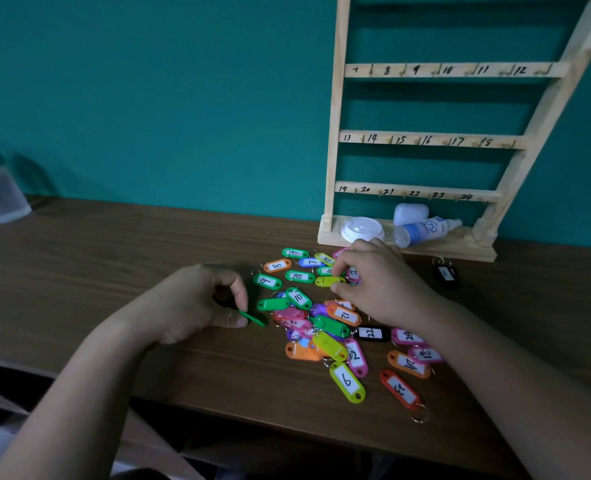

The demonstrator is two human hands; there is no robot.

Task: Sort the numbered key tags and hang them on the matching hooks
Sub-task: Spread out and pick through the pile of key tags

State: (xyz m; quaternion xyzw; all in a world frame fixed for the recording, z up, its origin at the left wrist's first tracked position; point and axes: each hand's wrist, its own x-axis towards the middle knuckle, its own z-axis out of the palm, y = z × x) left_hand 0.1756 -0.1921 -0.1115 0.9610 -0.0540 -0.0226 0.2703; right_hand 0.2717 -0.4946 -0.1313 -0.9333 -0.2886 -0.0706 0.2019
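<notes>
**Key tags: sort first, then hang**

Key tags [325, 320] lie in a big mixed pile on the brown surface [114, 258], a little right of the middle. None hang on a hook that I can see. They are green, orange, pink, yellow, blue, red and black, and each has a white label with a number. Some lie face down, so their numbers are hidden.

Far behind the pile, the wooden rack [422, 140] leans on the teal wall. Its rails show numbers 7 to 24, each beside a small hook. The top of the rack is cut off, so lower numbers cannot be seen. On the rack's base lie a white cup lid [362, 229] and a small spray bottle [425, 230]. A black tag [446, 273] sits alone to the right, apart from the pile.

The left hand [197, 303] rests near the left side of the pile. Its thumb and finger pinch a green tag [252, 318] by one end. The right hand [380, 285] is curled over the far side of the pile, with fingertips closed on a yellow-green tag [328, 281].

To do this step well, I think it helps to spread the pile flat, so no tag hides another. Turn every tag label up. Take one tag at a time by its body and let the ring hang free. Watch out for 6 and 9, which look alike upside down.
</notes>
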